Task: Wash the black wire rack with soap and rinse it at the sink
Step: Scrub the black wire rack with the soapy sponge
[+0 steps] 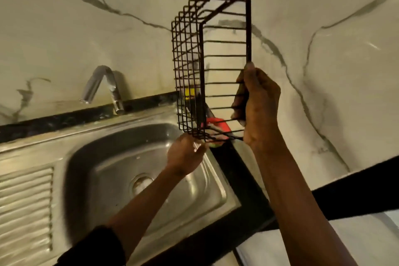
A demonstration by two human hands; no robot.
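Wire rack (pixel 249 28) is hanging upright over sink's (pixel 112 153) right rear corner; faucet (pixel 101 84) is standing behind-left of it; drainboard (pixel 26 201) is lying left of basin.

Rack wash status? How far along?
Done: nothing visibly; no suds show on the black wire rack, and no water runs from the faucet. In hand: the right hand grips its side frame and the left hand holds its bottom corner, upright beside the sink. Left: soaping and rinsing.

Sink basin (pixel 101 157) lies open below wire rack (pixel 202 60); faucet (pixel 101 84) stands back-left.
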